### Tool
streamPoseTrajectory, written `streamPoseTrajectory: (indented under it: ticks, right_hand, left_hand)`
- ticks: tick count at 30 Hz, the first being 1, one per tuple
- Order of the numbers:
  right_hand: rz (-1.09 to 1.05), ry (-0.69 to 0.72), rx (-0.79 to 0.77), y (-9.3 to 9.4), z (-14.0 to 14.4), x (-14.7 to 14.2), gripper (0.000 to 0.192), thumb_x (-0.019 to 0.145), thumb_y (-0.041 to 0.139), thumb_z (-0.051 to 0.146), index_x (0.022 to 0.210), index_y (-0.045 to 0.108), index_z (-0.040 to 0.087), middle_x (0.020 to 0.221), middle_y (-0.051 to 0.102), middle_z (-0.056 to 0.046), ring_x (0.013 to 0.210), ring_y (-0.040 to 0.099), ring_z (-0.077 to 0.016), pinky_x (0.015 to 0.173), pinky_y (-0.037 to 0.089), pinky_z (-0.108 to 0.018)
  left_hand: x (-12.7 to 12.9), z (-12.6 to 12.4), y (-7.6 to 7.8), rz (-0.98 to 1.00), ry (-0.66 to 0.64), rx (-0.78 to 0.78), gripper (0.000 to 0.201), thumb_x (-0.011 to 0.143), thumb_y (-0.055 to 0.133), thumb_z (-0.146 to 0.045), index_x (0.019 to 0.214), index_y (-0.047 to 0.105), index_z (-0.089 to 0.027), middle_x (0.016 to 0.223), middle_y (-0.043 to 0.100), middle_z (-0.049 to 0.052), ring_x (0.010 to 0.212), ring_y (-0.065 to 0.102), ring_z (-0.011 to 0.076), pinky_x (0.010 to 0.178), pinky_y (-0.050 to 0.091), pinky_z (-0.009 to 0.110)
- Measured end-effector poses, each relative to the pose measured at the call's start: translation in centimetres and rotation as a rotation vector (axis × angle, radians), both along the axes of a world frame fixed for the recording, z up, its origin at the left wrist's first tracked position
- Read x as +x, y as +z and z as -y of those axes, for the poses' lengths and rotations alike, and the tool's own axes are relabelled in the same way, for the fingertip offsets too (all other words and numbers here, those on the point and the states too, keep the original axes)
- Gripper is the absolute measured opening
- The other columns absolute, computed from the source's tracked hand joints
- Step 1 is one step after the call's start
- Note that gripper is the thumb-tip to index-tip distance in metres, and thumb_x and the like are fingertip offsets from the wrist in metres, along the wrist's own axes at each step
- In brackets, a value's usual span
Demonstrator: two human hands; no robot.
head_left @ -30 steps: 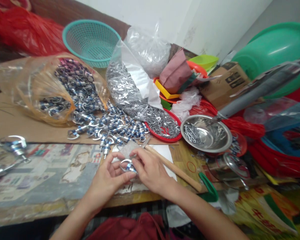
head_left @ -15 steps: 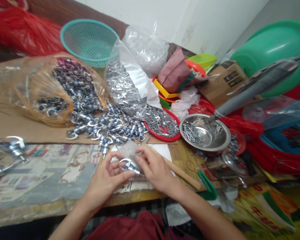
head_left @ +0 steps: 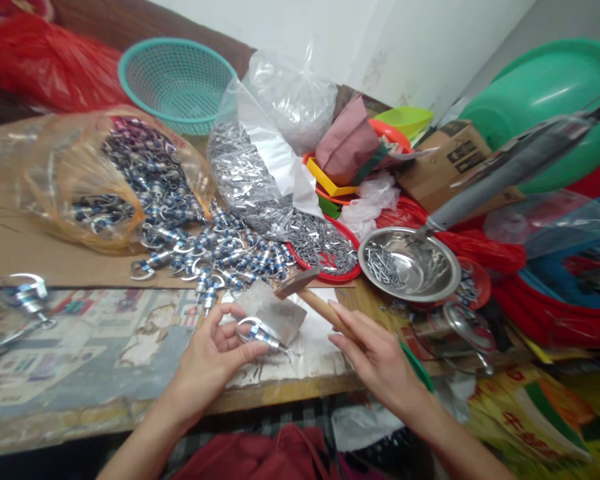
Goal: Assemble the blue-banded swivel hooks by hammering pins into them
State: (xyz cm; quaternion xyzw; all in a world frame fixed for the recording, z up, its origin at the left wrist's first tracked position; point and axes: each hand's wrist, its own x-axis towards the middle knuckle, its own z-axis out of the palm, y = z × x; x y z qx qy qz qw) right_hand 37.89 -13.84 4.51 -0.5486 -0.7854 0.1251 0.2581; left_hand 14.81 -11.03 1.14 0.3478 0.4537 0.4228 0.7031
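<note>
My left hand point(head_left: 213, 360) is closed on a small metal hook fitting point(head_left: 264, 335) with a blue band and a curved hook. Its thin end points right, at the near edge of a grey metal block point(head_left: 267, 308); I cannot tell whether they touch. In my right hand point(head_left: 380, 357) is the wooden handle of a hammer point(head_left: 325, 310), whose head is raised over the block's far right corner. White paper point(head_left: 325, 353) lies under the block. Similar hook fittings point(head_left: 210, 257) are heaped just beyond it.
An orange plastic bag point(head_left: 35, 180) spills fittings at the left. Behind the block, a red tray point(head_left: 347, 275) holds small metal pieces beside a steel bowl point(head_left: 445, 267) of pins. A grey-handled tool point(head_left: 505, 170) leans over the bowl. Further back stands a teal basket point(head_left: 177, 123).
My right hand has left the fitting, moved right and taken hold of the hammer, lifting it off the table. My left hand stays in place with the hook fitting.
</note>
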Motion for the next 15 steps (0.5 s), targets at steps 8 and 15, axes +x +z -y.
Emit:
streamPoseTrajectory:
  ticks: [8,15]
  right_hand:
    - [0.240,0.137,0.060,0.6,1.8,-1.1,0.053,0.083,0.038,0.004,0.132,0.040,0.026,0.082,0.061,-0.004,0.069,0.059,-0.0151,0.060,0.047,-0.024]
    - [0.095,0.076,0.035,-1.0,2.2,-0.7,0.045,0.085,0.041,0.010,0.127,0.046,0.026,0.090,0.063,-0.004,0.076,0.061,-0.0134,0.068,0.049,-0.022]
  left_hand:
    - [-0.3,0.0,0.0,-0.020,0.004,0.004,0.049,0.057,0.077,-0.018,0.090,0.041,-0.023,0.072,0.067,-0.005,0.069,0.065,0.0133,0.069,0.051,0.029]
    - [0.4,0.1,0.3,-0.043,0.025,0.000,0.052,0.054,0.078,-0.021,0.091,0.043,-0.023,0.071,0.065,-0.005,0.070,0.065,0.0159,0.070,0.052,0.032]
